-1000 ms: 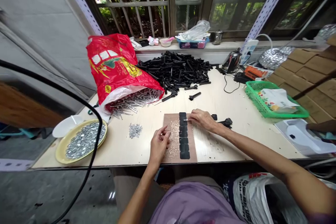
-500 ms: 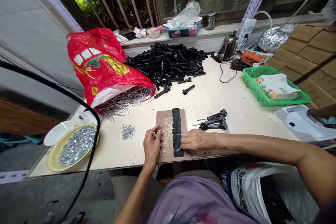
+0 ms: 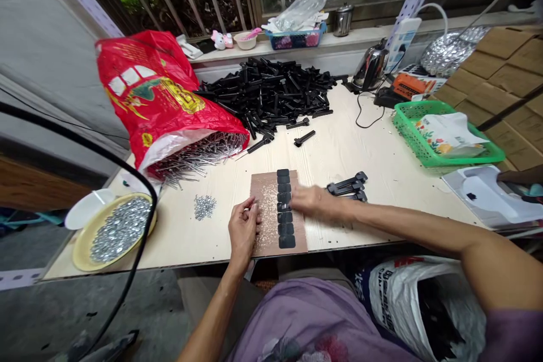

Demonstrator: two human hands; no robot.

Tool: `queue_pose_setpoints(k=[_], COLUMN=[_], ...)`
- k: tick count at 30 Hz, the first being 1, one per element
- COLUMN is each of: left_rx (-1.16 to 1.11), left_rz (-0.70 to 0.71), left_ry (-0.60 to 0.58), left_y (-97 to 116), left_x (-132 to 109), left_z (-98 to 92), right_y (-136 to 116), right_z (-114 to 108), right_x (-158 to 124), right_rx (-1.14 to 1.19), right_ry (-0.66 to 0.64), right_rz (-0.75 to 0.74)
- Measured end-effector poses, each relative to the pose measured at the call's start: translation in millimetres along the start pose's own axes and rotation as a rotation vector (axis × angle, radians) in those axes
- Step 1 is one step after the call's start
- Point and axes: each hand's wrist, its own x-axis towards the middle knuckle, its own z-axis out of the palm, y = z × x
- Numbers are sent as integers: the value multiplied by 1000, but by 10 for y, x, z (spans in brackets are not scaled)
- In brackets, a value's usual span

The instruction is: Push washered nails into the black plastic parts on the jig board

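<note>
The black pieces (image 3: 286, 229) form a column running away along the board (image 3: 299, 236). The right hand (image 3: 311, 202) is nearer, at their right side, its fingers too blurred to tell. The left hand (image 3: 244, 226) sits left of them, fingertips pinched.

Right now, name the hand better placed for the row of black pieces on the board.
Probably right: the right hand lies on the row of black pieces; the left hand sits at the board's left edge.

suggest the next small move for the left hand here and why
Probably carry the left hand rightward to the column of black pieces. Its fingers are pinched at the left edge of the brown board, beside the scattered small metal bits, while the blurred right hand rests on the column's middle. Whether the pinch holds a bit is too small to tell.
</note>
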Motion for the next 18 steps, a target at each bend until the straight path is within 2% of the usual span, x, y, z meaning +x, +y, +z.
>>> queue_pose_setpoints(k=[3, 5, 8, 10, 14, 16, 18], left_rx=[-11, -25, -40, -42, -72, -71, -58], left_rz=[-26, -33, -64, -92, -102, -96, -79], left_ry=[-5, -3, 3, 1, -2, 6, 14], left_y=[18, 31, 51, 58, 46, 29, 9], left_x=[-7, -12, -18, -17, 1, 12, 20], left_z=[-1, -7, -24, -36, -48, -53, -62], right_y=[-32, -10, 138, 286, 555, 658, 745], right_z=[37, 7, -154, -316, -615, -688, -678], right_x=[-8, -18, -85, -175, -292, -203, 27], right_rx=[-101, -120, -144, -194, -258, -292, -361], right_ry=[-70, -30, 56, 60, -101, -99, -9], right_rz=[-160, -130, 78, 247, 423, 541, 676])
